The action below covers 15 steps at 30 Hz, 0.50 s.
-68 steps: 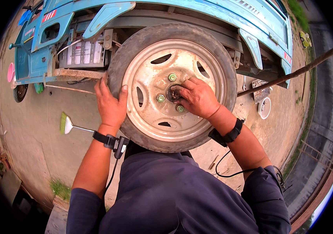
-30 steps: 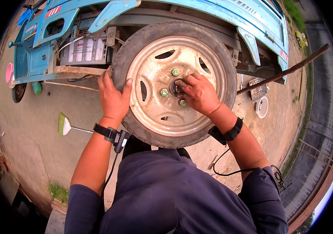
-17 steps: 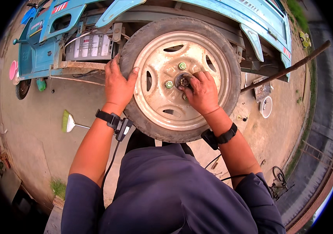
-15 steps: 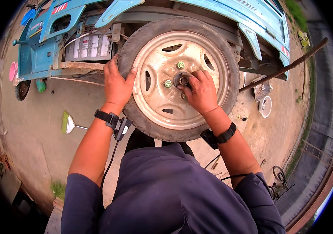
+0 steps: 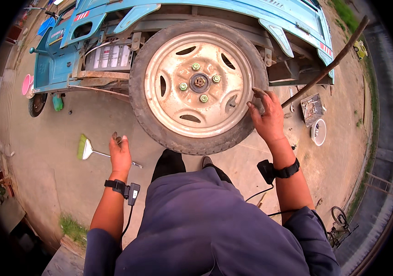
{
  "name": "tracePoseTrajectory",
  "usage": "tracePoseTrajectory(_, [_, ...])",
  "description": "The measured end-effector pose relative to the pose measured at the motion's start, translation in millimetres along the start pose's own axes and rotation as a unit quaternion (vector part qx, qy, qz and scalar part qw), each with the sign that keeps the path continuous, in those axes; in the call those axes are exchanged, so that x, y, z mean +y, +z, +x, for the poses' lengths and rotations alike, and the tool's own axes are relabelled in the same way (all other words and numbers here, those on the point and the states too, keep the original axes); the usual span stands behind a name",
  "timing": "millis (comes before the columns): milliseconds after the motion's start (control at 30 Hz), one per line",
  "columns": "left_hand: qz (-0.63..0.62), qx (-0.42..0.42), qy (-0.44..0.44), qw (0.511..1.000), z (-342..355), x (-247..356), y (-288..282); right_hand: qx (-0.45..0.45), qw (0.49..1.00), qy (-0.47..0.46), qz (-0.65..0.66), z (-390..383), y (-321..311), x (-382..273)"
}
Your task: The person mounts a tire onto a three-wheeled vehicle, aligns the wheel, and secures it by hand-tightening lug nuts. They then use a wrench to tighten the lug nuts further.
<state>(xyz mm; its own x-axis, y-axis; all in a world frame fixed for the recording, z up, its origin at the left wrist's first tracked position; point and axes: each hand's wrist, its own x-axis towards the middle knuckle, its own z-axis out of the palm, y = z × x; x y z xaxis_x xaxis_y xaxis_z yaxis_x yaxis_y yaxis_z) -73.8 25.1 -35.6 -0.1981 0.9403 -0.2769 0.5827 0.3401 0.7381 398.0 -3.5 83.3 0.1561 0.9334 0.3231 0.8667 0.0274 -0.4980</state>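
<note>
A wheel with a worn black tire [image 5: 140, 106] and a rusty cream rim [image 5: 162, 112] stands against the side of a light-blue vehicle [image 5: 233, 8]. Several greenish nuts [image 5: 203, 98] sit around its hub [image 5: 200, 82], where the toothed end of a shaft shows. My right hand [image 5: 270, 120] is at the tire's right edge with its fingers apart and nothing in them; whether the fingertips touch the rubber, I cannot tell. Away from the wheel, at lower left, my left hand [image 5: 121, 155] hangs in the air, thumb and fingers loosely apart, holding nothing.
Below my left hand's level lies a broom [image 5: 85, 148] with green bristles on the concrete. To the right, a wooden pole [image 5: 327, 66] slants up beside the vehicle. Near it are a metal tray of parts [image 5: 312, 110] and a white bucket [image 5: 318, 132]. A bicycle [image 5: 339, 223] stands farther right.
My left hand has let go of the tire and dropped down and left. My right hand has left the hub for the tire's right edge. The rim has turned; the whole view has shifted slightly.
</note>
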Motion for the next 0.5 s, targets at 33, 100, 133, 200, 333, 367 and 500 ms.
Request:
tracePoseTrajectory(33, [-0.002,0.004,-0.023,1.0,-21.3,-2.5,-1.6,0.012,1.0,-0.026,-0.012,-10.0,-6.4,8.0])
tracePoseTrajectory(100, [-0.02,-0.009,-0.049,0.999,-60.2,-11.0,9.5,0.022,1.0,-0.01,0.008,-32.8,-14.2,21.5])
tracePoseTrajectory(133, [-0.025,-0.007,-0.058,0.998,-83.0,-12.8,11.0,0.032,0.999,-0.005,0.026,-47.7,-17.1,25.9])
tracePoseTrajectory(200, [-0.031,0.0,-0.069,0.997,-127.4,-12.1,17.3,0.024,0.999,0.006,0.034,-79.5,-29.9,34.4])
tracePoseTrajectory(333, [-0.035,-0.016,-0.062,0.997,-196.6,-7.8,41.4,-0.038,0.995,0.085,0.03,-162.3,-47.3,73.4])
tracePoseTrajectory(367, [-0.036,-0.027,-0.051,0.998,-209.0,-11.4,45.6,-0.065,0.992,0.108,0.019,-187.6,-50.0,86.1])
tracePoseTrajectory(500, [-0.017,-0.068,-0.023,0.997,-247.8,-1.8,51.9,-0.167,0.948,0.266,0.056,-307.7,-53.1,136.8])
